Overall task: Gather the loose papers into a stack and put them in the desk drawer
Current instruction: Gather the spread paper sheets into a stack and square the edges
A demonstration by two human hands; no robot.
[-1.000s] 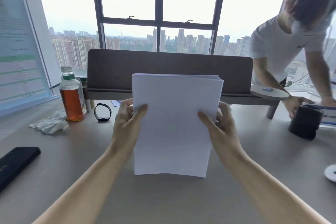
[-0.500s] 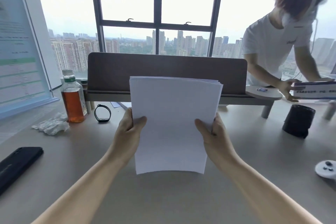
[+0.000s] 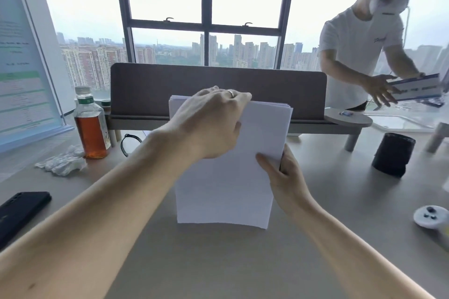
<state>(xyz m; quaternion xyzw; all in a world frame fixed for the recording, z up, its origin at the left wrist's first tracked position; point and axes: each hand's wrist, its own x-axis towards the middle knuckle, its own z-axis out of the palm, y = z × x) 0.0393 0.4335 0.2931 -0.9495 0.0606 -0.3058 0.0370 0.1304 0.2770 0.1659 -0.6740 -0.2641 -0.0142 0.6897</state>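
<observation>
- Head view: the stack of papers stands upright on its lower edge on the desk, in front of the brown desk divider.
- The left hand is draped over the top edge, fingers curled together and pressing down; a ring shows on one finger.
- The right hand pinches the stack's right edge low down, thumb flat on the front sheet, the other fingers hidden behind.
- Risk one: the top right corner is fanned, sheets stepped slightly apart, so a loose grip on the lift could let a few slide out and scatter.
- Risk two: the bottom edge bows a little, and harder pressure from above could buckle the sheets rather than square them.
- Risk three: the tea bottle stands well to the left; a wide elbow swing might tip it.
- No drawer shows in this view, so I cannot tell which way the carry goes.
- The look: plain white, blank on the facing side, a fair thickness, nearly squared.
</observation>
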